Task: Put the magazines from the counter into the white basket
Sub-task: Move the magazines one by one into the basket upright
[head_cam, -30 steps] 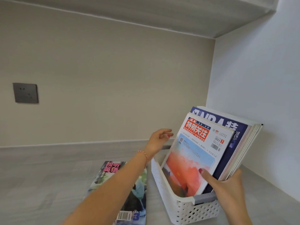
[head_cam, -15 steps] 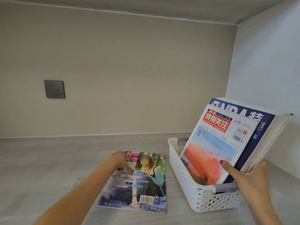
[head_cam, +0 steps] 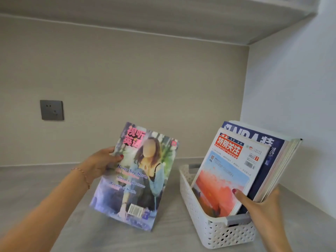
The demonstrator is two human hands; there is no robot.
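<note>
My left hand (head_cam: 101, 164) grips the left edge of a purple-blue magazine (head_cam: 138, 179) with a woman on its cover, lifted off the grey counter (head_cam: 45, 188) and tilted upright. To its right stands the white perforated basket (head_cam: 214, 228). Inside it lean several magazines: a white one with a red title and orange picture (head_cam: 227, 171) in front, a dark blue one (head_cam: 261, 148) behind. My right hand (head_cam: 260, 210) holds this stack tilted to the right, thumb pressed on the front cover.
A grey wall socket (head_cam: 52, 110) sits on the beige back wall. A white side wall (head_cam: 291, 88) stands close to the right of the basket. A cabinet underside (head_cam: 163, 15) hangs overhead.
My left hand went from the basket's far end to the magazine lying on the counter, took its edge and lifted it up. My right hand kept holding the stack.
</note>
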